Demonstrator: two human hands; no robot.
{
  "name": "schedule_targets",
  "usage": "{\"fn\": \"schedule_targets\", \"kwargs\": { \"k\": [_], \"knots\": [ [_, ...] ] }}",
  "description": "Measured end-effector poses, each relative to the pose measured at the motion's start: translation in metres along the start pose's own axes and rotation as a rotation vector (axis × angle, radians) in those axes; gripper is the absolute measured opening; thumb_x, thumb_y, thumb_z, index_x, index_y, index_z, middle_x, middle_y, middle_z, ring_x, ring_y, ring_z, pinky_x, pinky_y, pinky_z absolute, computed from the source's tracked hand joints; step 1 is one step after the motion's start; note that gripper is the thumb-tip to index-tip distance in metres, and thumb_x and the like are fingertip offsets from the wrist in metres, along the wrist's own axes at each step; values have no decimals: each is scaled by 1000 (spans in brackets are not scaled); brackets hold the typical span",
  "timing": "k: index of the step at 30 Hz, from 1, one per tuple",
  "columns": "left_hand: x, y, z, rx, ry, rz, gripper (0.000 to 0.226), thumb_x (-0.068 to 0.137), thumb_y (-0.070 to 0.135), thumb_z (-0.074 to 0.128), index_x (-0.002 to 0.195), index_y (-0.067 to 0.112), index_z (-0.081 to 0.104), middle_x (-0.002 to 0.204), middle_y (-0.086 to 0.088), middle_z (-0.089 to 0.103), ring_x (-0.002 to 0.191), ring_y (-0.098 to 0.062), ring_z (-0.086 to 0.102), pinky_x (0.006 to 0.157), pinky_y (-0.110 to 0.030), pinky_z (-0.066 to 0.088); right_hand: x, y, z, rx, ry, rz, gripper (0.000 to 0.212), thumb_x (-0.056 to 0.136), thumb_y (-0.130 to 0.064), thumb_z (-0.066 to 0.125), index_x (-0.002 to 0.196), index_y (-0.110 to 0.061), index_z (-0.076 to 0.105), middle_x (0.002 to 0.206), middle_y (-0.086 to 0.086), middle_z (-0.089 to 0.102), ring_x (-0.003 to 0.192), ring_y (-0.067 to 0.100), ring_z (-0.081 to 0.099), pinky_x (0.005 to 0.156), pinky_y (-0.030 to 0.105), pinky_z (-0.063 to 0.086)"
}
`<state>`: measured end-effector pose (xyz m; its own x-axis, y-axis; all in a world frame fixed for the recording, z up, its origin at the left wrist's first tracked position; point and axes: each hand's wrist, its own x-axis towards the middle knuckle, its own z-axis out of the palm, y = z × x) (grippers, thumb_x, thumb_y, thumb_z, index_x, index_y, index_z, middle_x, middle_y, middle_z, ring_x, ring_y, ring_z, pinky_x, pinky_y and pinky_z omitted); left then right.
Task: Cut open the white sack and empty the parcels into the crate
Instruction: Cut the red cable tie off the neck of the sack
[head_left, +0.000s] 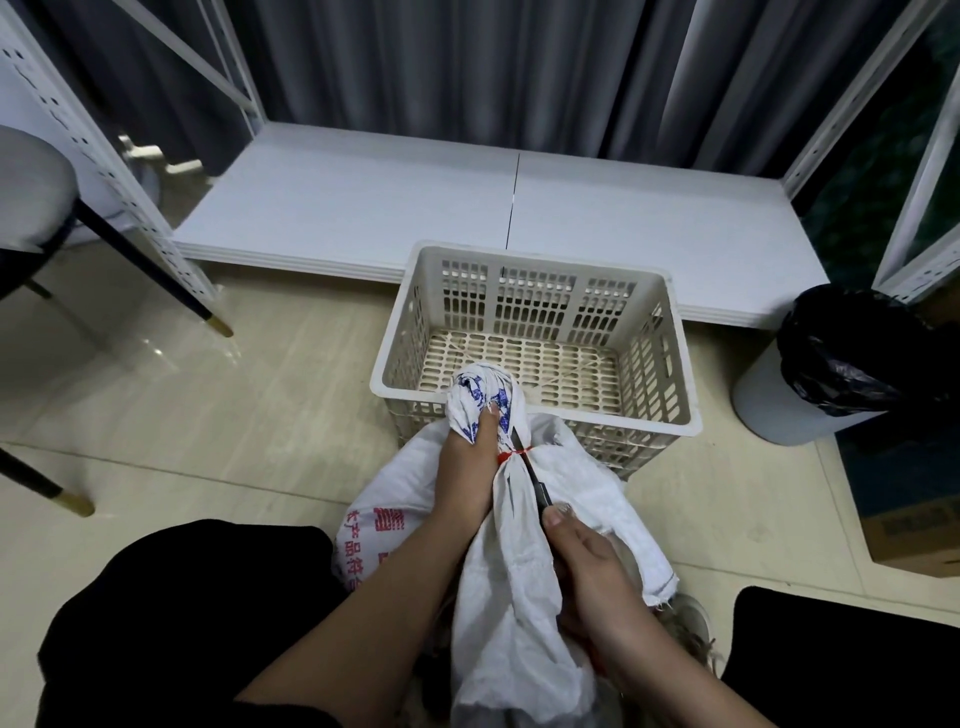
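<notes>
At the far left we see a grey padded chair (28, 192) on dark legs with gold tips, next to a white perforated shelf post (111, 171). A low white shelf board (363, 208) runs across in front of grey curtains (467, 67).

Our left hand (470, 467) grips the gathered neck of the white sack (514, 587), fingers curled tight round the bunched cloth just above a red tie (511, 455); the thumb (492, 415) presses on the blue-printed top knot. The sack is woven plastic, crinkled, with red lettering on its left flank, and it stands on the beige tiled floor (234, 415) between our knees, its top leaning over the near rim of the crate. We cannot see its contents.

A dark blade (532, 478) lies along the neck, its tip at the red tie. Our right hand (592, 577) holds the knife's handle, fingers wrapped round it, thumb pointing up the blade.

The white plastic crate (670, 353), with slotted walls and a lattice floor, holds nothing but the overhanging sack top. Right of it stands a grey bin (769, 400) lined with a black glossy bag, then a cardboard box (914, 540).
</notes>
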<state>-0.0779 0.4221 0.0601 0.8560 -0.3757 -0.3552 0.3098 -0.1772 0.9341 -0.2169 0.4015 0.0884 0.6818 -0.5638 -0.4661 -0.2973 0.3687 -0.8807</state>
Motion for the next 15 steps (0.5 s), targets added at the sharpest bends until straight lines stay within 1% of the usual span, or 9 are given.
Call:
{"fn": "schedule_targets", "kwargs": {
  "k": [2,3,4,6,8,10,11,13,15],
  "knots": [
    [-1,-1,0,4,-10,-9,32,100,32,44,123,15,59,107,1,67,100,-17,62,93,-29,46,4,5,-3,0,5,7,92,57,-79,65,96,4,58,101,44,49,79,32,55,80,40,40],
    [-2,-1,1,8,-16,-13,32,99,32,44,122,16,60,106,2,67,99,-16,62,93,-29,47,5,2,-3,-3,8,10,92,60,-78,64,97,6,57,101,43,49,78,37,56,80,39,40],
    [-2,-2,3,13,-21,-10,29,99,33,44,119,20,60,102,5,67,97,-15,62,93,-30,47,5,-1,-4,-25,15,7,76,72,-69,61,96,3,60,100,38,55,84,42,60,85,40,44],
    [-3,-8,5,39,-23,7,19,98,36,45,109,29,59,93,11,66,95,-15,62,92,-32,48,6,-4,-5,-69,16,4,39,95,-42,49,92,-8,69,96,17,71,98,32,65,97,43,46],
    [-4,-9,7,43,-13,21,18,96,41,46,107,31,57,90,14,63,95,-15,61,92,-33,47,11,-5,-8,-79,3,35,35,99,-31,45,93,-9,70,95,8,73,98,22,67,94,35,46],
    [-3,-10,6,31,-4,11,32,94,44,45,116,26,58,92,12,62,96,-16,60,92,-33,46,13,-8,-7,-79,-26,47,33,99,-30,44,89,-14,71,87,0,74,88,11,68,84,25,48],
    [-2,-11,6,19,-7,4,33,94,43,45,119,24,58,92,13,63,96,-16,61,92,-32,47,12,-9,-5,-92,-34,42,33,99,-30,44,87,-16,71,85,-2,74,85,9,68,84,25,49],
    [0,-10,4,-13,-29,-10,25,98,36,46,116,24,58,91,14,64,93,-13,62,88,-29,46,12,-7,-3,-125,-20,29,35,99,-31,44,86,-12,70,87,3,73,88,14,67,88,32,48],
    [2,-6,2,-31,-38,-21,21,100,30,44,114,21,58,94,10,65,87,-6,61,85,-25,42,9,-5,-2,-120,2,12,37,99,-28,44,89,1,65,86,15,69,80,13,62,81,29,46]
  ]
}}
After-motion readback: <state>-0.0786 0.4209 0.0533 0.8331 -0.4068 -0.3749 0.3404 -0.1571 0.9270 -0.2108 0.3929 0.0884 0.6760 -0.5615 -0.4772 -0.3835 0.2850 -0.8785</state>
